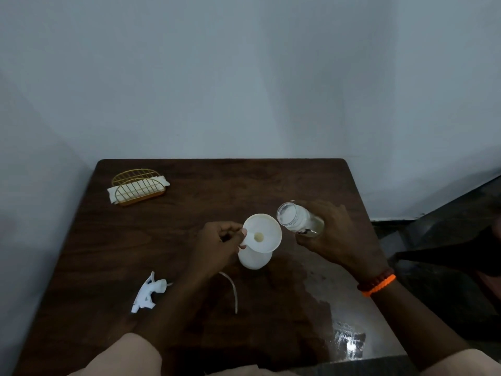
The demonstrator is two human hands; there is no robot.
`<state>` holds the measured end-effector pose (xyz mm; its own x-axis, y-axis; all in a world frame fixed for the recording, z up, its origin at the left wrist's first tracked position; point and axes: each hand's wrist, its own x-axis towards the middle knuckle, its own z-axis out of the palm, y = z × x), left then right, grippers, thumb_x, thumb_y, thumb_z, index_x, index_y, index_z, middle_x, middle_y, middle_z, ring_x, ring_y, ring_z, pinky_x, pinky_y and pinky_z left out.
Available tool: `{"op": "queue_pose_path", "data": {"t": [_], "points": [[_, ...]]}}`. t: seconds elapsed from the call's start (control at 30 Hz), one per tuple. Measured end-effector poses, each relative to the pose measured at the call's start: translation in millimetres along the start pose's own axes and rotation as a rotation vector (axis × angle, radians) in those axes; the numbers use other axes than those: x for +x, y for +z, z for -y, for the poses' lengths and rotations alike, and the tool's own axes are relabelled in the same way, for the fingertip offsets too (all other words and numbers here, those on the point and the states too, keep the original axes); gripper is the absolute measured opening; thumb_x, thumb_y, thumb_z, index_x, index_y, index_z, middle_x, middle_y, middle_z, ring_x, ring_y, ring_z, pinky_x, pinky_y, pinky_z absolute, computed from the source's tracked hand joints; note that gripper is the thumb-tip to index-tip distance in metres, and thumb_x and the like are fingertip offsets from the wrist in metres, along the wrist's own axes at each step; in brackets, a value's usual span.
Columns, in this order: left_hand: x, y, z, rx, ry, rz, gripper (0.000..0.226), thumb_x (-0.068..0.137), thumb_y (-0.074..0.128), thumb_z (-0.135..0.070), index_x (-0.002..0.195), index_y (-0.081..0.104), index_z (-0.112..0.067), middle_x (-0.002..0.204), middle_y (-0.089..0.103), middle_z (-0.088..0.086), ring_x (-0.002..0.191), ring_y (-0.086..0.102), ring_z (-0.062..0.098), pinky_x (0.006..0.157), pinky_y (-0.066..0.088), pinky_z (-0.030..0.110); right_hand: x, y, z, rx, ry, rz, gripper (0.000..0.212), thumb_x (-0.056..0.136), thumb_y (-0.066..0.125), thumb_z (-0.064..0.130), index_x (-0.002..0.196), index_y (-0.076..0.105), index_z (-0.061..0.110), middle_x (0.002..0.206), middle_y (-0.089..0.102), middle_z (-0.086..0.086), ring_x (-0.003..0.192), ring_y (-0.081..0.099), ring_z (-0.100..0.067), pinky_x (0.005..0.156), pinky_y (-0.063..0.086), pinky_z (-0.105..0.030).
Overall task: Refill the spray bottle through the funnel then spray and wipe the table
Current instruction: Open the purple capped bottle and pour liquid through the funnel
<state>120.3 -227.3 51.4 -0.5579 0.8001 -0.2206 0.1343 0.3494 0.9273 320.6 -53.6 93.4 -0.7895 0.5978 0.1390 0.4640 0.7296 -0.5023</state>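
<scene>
A white funnel (pixel 264 233) sits in the neck of a white spray bottle (pixel 254 260) standing mid-table. My left hand (pixel 217 246) pinches the funnel's left rim. My right hand (pixel 334 232) grips a clear glass jar (pixel 298 219), tilted with its open mouth toward the funnel's right edge; a little liquid shows inside. The unscrewed white spray head (pixel 147 293) lies on the table at the front left, its thin dip tube (pixel 232 290) curving out beside my left forearm.
A gold wire holder with white napkins (pixel 138 189) stands at the back left of the dark wooden table (pixel 189 202). A wet, shiny patch (pixel 348 341) lies at the front right. Walls close off the back and left.
</scene>
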Motion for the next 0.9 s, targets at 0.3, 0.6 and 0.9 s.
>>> {"op": "queue_pose_path", "data": {"t": [0.3, 0.6, 0.9], "points": [[0.9, -3.2, 3.4, 0.006, -0.009, 0.007, 0.015, 0.094, 0.069, -0.02, 0.105, 0.079, -0.014, 0.079, 0.079, 0.0, 0.063, 0.071, 0.003, 0.057, 0.05, 0.016, 1.8, 2.3, 0.7, -0.166, 0.031, 0.065, 0.07, 0.07, 0.082, 0.038, 0.135, 0.057, 0.041, 0.116, 0.063, 0.009, 0.114, 0.053, -0.015, 0.096, 0.031, -0.041], [0.6, -1.6, 4.4, -0.009, -0.012, 0.01, 0.014, 0.094, 0.07, -0.021, 0.103, 0.079, -0.014, 0.076, 0.079, 0.0, 0.062, 0.072, 0.007, 0.055, 0.049, 0.015, 6.0, 2.9, 0.0, -0.29, -0.017, 0.06, 0.07, 0.069, 0.081, 0.036, 0.135, 0.057, 0.041, 0.101, 0.057, 0.009, 0.101, 0.05, -0.017, 0.083, 0.024, -0.033], [-0.5, -2.0, 5.0, -0.027, -0.021, 0.006, 0.012, 0.094, 0.07, -0.021, 0.1, 0.079, -0.016, 0.076, 0.079, 0.001, 0.06, 0.071, 0.007, 0.052, 0.05, 0.016, 8.3, 8.6, 0.1, -0.323, -0.018, 0.083, 0.071, 0.069, 0.082, 0.036, 0.136, 0.058, 0.038, 0.102, 0.055, 0.007, 0.102, 0.048, -0.018, 0.085, 0.023, -0.033]]}}
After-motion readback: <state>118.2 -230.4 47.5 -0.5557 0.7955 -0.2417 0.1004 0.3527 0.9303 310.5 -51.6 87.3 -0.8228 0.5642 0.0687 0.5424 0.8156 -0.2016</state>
